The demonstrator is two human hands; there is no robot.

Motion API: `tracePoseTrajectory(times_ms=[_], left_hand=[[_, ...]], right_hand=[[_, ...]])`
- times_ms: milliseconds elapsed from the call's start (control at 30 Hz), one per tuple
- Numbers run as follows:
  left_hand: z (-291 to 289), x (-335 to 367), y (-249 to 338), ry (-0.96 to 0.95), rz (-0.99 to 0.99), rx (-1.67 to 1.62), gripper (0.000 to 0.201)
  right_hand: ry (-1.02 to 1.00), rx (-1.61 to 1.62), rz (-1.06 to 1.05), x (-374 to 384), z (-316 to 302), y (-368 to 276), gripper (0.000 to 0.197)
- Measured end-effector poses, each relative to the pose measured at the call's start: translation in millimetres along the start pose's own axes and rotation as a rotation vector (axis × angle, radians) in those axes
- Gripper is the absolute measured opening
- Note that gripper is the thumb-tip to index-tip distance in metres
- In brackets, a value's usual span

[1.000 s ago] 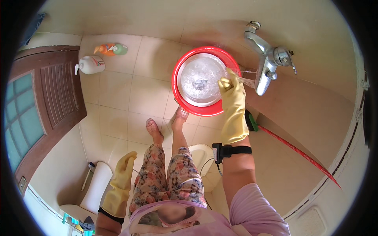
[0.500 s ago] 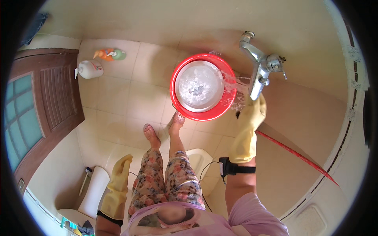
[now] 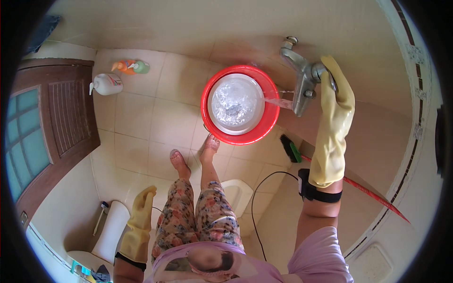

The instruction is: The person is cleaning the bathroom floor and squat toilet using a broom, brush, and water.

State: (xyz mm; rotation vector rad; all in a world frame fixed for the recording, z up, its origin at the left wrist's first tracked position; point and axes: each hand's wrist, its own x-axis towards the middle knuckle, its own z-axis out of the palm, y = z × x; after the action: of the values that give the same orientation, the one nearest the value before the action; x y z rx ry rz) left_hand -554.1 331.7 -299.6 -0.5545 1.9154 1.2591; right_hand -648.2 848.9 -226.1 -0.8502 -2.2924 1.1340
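My right hand [image 3: 336, 101], in a yellow rubber glove, is up at the wall-mounted chrome faucet [image 3: 300, 75], its fingers around the lever handle [image 3: 333, 81]. Water runs from the spout into a white basin [image 3: 218, 118], churning and bubbling inside it. That basin sits within a larger red tub [image 3: 272, 111] on the tiled floor. My left hand [image 3: 140, 214], gloved the same way, hangs low beside my leg, holding nothing, its fingers loosely extended.
A green-headed brush [image 3: 291, 150] with a red handle leans by the right wall. Pump bottles, one white [image 3: 107, 84], one orange [image 3: 123, 66] and one green [image 3: 141, 67], stand near the wooden door [image 3: 71, 118]. A squat toilet [image 3: 236, 193] lies behind my feet; a black cable hangs from my right wrist.
My right hand has moved from beneath the spout up to the faucet's lever. The stream looks narrower, with less splashing. The green brush head now shows. My left hand stays low.
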Motion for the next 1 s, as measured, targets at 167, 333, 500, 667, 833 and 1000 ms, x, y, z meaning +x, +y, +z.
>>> tracePoseTrajectory(times_ms=[167,333,500,667,833,1000], left_hand=[[-7,2,-12,0.018,0.008,0.075,0.033],[3,7,-4,0.011,0.01,0.055,0.032],[3,8,0,-0.003,0.049,0.053,0.031],[-15,7,-15,0.077,-0.01,0.012,0.032],[-18,9,-27,0.073,-0.033,0.027,0.033],[-16,11,-26,0.053,-0.065,0.014,0.032]], right_hand=[[0.044,-0.026,0.059,-8,4,-20,0.028],[0.17,-0.004,0.03,-4,12,-5,0.026],[0.194,0.077,-0.241,-6,-1,16,0.029],[0.186,0.186,-0.185,-8,-15,35,0.036],[0.192,0.381,-0.08,-26,-9,61,0.053],[0.075,0.747,0.897,-88,29,145,0.047]])
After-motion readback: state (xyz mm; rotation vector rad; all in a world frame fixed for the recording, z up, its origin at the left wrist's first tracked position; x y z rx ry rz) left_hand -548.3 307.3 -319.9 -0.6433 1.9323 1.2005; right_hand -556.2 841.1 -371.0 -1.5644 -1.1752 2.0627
